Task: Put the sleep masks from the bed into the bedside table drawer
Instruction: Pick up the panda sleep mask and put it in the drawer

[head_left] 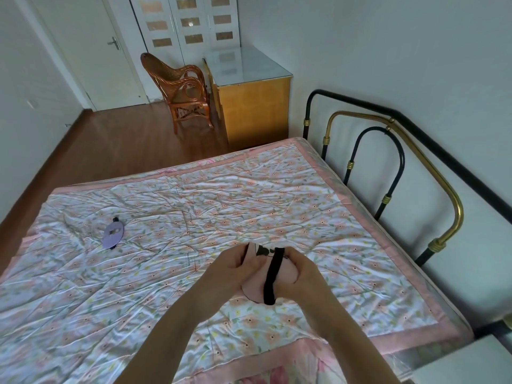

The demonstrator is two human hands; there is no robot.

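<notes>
Head view: a pink mask (pixel 253 286) with a black strap (pixel 272 278) is held just above the bed (pixel 194 212), the left hand (pixel 235 268) and right hand (pixel 299 273) both grasping it, fingers (pixel 250 263) curled around its sides. A purple mask (pixel 113 232) lies flat on the bed well to the left, apart from the hands. Beyond the bed stand a wicker chair (pixel 182 87) and a cabinet (pixel 252 106), with the headboard (pixel 393 162) along the right wall
</notes>
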